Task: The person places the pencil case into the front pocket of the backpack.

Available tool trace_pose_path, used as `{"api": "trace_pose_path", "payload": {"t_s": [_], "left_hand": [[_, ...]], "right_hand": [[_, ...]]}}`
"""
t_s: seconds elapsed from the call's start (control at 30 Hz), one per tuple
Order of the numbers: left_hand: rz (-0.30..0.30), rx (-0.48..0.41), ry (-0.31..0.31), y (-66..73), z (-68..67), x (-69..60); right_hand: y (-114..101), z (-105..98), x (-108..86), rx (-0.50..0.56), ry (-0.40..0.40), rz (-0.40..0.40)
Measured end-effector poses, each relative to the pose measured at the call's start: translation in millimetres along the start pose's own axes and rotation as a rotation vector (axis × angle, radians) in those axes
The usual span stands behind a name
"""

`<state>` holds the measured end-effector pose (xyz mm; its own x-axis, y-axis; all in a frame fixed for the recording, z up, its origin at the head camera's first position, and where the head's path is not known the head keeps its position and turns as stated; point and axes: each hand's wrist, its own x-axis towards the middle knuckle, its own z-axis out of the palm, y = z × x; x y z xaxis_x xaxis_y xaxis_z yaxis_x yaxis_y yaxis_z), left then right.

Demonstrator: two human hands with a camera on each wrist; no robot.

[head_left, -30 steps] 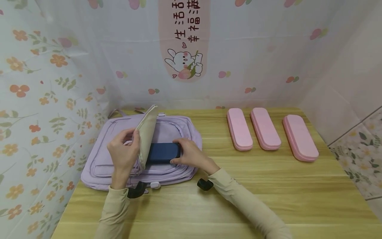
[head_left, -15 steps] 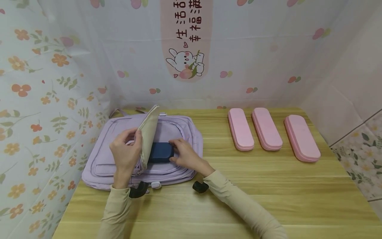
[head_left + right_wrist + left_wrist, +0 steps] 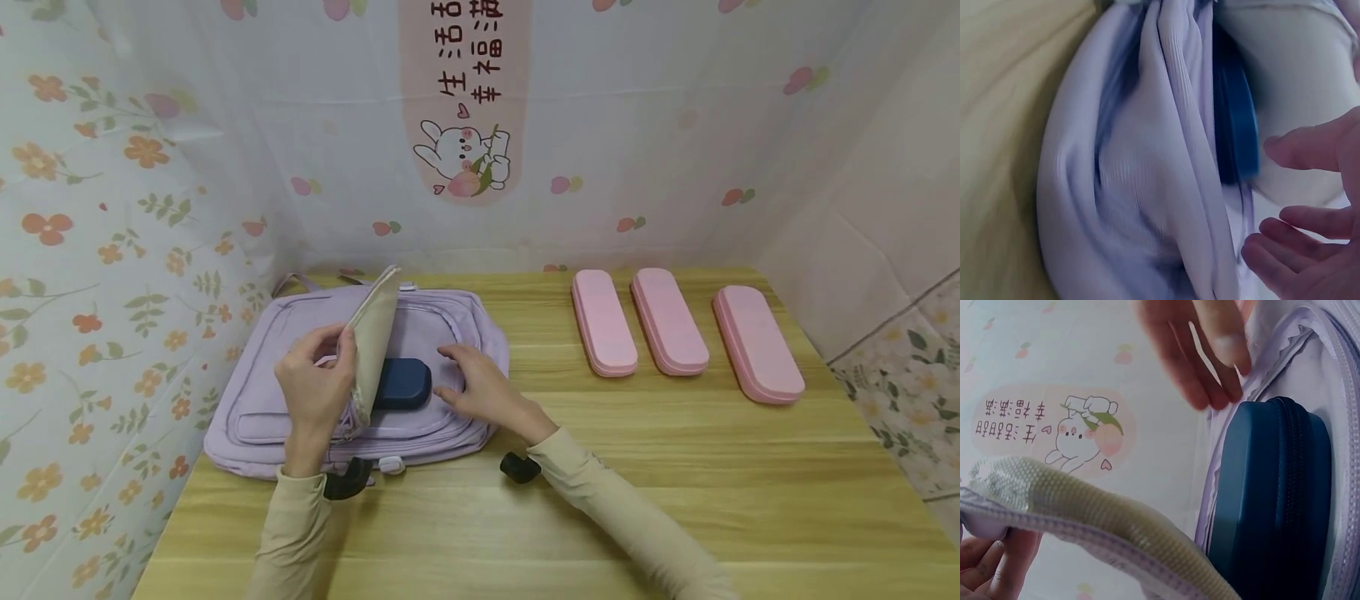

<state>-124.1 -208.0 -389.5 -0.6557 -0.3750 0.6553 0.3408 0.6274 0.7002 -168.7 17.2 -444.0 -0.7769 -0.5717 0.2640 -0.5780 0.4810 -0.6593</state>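
Observation:
A lilac backpack (image 3: 262,358) lies on the wooden table, its front pocket unzipped. My left hand (image 3: 318,371) pinches the edge of the pocket's flap (image 3: 378,325) and holds it raised, cream lining showing. Inside the pocket lies a dark blue zippered case (image 3: 408,383), partly hidden behind the flap; the left wrist view shows the case (image 3: 1272,500) with its zipper along the side. Just to the right of the case, my right hand (image 3: 483,387) is apart from it, thumb and fingers spread and holding nothing. In the right wrist view those fingers (image 3: 1310,150) stand off the case (image 3: 1238,125).
Three pink cases lie at the table's back right: the left one (image 3: 603,323), the middle one (image 3: 669,321) and the right one (image 3: 757,343). A printed curtain (image 3: 637,125) hangs behind the wooden table (image 3: 600,492), and flowered sheeting (image 3: 112,333) covers the left side.
The blue case has slid left, deeper into the pocket. My right hand pushed it, then let go and drew back to the right. My left hand keeps the flap raised.

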Motion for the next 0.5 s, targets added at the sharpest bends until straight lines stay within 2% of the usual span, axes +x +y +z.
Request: {"api": "trace_pose_path", "payload": {"t_s": [0.33,0.5], "left_hand": [[-0.001,-0.022,-0.022,-2.7,3.5,-2.8],[-0.002,-0.017,-0.031,-3.0,3.5,-3.8]], "right_hand": [[23,-32,-15.1,-0.03,0.122,-0.001],[38,-46,-23.5,-0.064,0.173,0.036]]}}
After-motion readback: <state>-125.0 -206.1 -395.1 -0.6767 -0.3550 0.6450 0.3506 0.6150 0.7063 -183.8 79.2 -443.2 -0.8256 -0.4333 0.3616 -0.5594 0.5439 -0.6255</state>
